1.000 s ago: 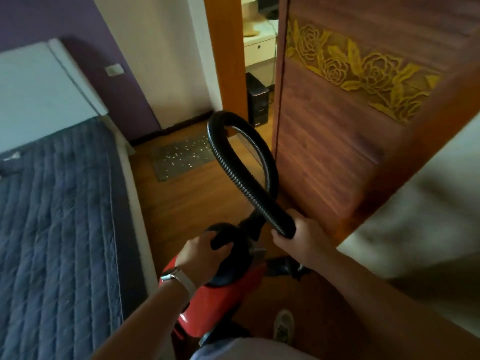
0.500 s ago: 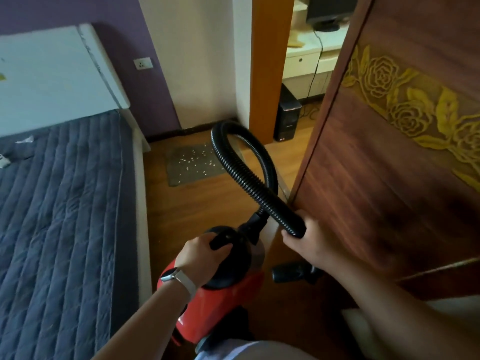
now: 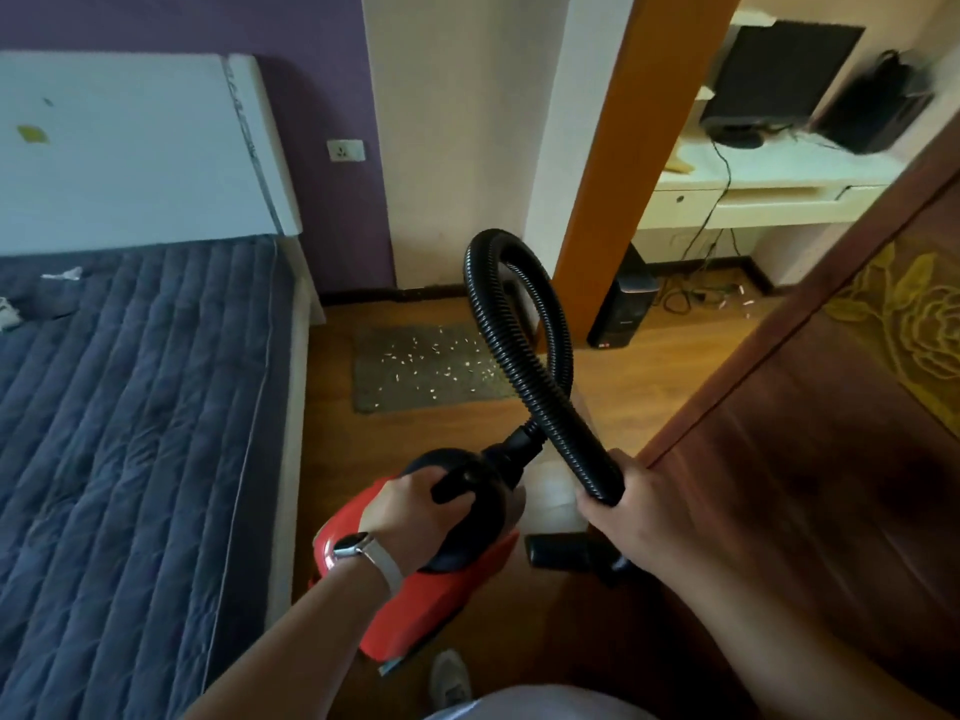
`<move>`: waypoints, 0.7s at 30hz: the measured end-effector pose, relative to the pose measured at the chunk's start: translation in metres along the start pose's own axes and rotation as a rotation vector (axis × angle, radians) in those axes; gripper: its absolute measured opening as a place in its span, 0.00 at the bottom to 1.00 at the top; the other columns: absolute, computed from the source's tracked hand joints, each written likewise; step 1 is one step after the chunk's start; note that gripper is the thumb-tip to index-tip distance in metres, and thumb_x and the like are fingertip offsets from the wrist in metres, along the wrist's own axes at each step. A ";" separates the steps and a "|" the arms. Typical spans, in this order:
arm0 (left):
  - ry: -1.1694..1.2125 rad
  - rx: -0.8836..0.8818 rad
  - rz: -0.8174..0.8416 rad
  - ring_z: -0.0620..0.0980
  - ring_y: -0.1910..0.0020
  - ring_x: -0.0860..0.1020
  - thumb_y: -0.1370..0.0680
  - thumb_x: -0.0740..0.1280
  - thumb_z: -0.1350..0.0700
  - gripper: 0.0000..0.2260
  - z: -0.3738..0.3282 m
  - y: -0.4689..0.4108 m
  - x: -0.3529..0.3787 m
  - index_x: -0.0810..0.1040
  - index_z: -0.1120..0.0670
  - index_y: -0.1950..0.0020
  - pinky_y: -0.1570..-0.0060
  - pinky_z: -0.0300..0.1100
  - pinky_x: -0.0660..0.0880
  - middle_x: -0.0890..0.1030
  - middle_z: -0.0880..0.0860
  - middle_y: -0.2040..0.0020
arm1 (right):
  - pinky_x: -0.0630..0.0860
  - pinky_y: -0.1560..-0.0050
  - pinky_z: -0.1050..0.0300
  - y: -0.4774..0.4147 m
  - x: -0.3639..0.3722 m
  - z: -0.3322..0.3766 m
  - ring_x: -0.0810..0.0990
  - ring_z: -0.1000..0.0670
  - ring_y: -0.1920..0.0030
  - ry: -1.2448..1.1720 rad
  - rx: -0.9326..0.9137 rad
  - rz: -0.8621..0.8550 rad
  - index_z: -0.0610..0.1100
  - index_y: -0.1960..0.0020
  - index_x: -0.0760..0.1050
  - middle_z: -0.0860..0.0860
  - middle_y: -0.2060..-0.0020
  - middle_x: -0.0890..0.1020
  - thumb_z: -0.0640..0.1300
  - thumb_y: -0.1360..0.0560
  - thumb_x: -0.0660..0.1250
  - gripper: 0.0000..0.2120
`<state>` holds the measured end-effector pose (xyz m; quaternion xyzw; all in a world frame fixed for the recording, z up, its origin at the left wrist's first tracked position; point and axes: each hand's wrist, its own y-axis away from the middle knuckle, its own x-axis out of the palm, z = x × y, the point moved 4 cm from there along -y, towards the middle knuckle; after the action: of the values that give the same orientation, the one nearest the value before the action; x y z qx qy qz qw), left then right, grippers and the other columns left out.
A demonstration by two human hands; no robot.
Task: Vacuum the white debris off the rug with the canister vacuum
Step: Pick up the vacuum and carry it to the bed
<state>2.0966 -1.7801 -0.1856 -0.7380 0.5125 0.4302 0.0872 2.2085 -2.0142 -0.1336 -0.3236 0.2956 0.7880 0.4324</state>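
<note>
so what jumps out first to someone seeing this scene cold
The black hose loops up at centre, its end held by the right hand, while the left hand grips the handle of the red canister vacuum below it. Beyond them, a small grey rug speckled with white debris lies on the wooden floor beside the blue-quilted bed.
</note>
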 end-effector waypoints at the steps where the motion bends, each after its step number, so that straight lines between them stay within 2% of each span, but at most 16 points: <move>1: 0.009 -0.020 -0.009 0.44 0.65 0.80 0.26 0.66 0.39 0.09 0.003 -0.008 -0.008 0.77 0.44 0.55 0.63 0.47 0.81 0.80 0.46 0.63 | 0.72 0.71 0.68 -0.012 0.003 0.009 0.77 0.58 0.68 0.005 -0.023 0.025 0.56 0.54 0.71 0.53 0.66 0.78 0.50 0.25 0.71 0.08; 4: 0.005 -0.084 -0.034 0.45 0.65 0.80 0.26 0.66 0.39 0.10 0.015 -0.030 -0.027 0.77 0.44 0.53 0.63 0.46 0.81 0.80 0.46 0.62 | 0.77 0.64 0.60 -0.050 0.012 0.032 0.80 0.54 0.62 0.017 -0.068 0.080 0.56 0.49 0.71 0.52 0.62 0.80 0.49 0.25 0.70 0.09; 6: -0.021 -0.111 -0.062 0.44 0.65 0.79 0.26 0.66 0.38 0.11 0.022 -0.044 -0.037 0.77 0.44 0.52 0.63 0.46 0.81 0.80 0.46 0.63 | 0.78 0.62 0.55 -0.079 0.021 0.041 0.80 0.52 0.63 0.015 -0.087 0.094 0.55 0.50 0.71 0.53 0.64 0.80 0.49 0.25 0.71 0.09; 9: -0.031 -0.171 -0.092 0.43 0.65 0.79 0.26 0.66 0.38 0.12 0.031 -0.067 -0.048 0.78 0.45 0.50 0.63 0.44 0.80 0.79 0.46 0.63 | 0.74 0.65 0.57 -0.124 0.037 0.051 0.78 0.52 0.66 -0.010 -0.117 0.157 0.56 0.51 0.72 0.52 0.66 0.78 0.50 0.25 0.70 0.07; 13: -0.027 -0.258 -0.111 0.46 0.63 0.79 0.26 0.66 0.38 0.15 0.039 -0.108 -0.065 0.78 0.47 0.49 0.61 0.46 0.80 0.79 0.46 0.61 | 0.71 0.67 0.62 -0.185 0.056 0.067 0.79 0.51 0.65 -0.078 -0.158 0.263 0.56 0.49 0.73 0.49 0.64 0.79 0.49 0.24 0.70 0.08; 17: -0.036 -0.340 -0.113 0.49 0.60 0.81 0.26 0.66 0.37 0.16 0.037 -0.158 -0.078 0.78 0.48 0.48 0.58 0.49 0.80 0.81 0.49 0.58 | 0.77 0.60 0.53 -0.254 0.070 0.081 0.80 0.49 0.63 -0.160 -0.142 0.367 0.56 0.50 0.72 0.49 0.63 0.80 0.49 0.25 0.71 0.09; 21: -0.050 -0.421 -0.135 0.48 0.62 0.79 0.25 0.66 0.37 0.16 0.033 -0.213 -0.095 0.78 0.48 0.47 0.62 0.45 0.79 0.81 0.48 0.58 | 0.73 0.65 0.55 -0.324 0.083 0.092 0.76 0.49 0.68 -0.200 -0.173 0.427 0.54 0.56 0.74 0.50 0.69 0.76 0.51 0.26 0.71 0.06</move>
<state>2.2454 -1.5986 -0.2041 -0.7616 0.3585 0.5392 -0.0275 2.4337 -1.7586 -0.2012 -0.2100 0.2447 0.9119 0.2539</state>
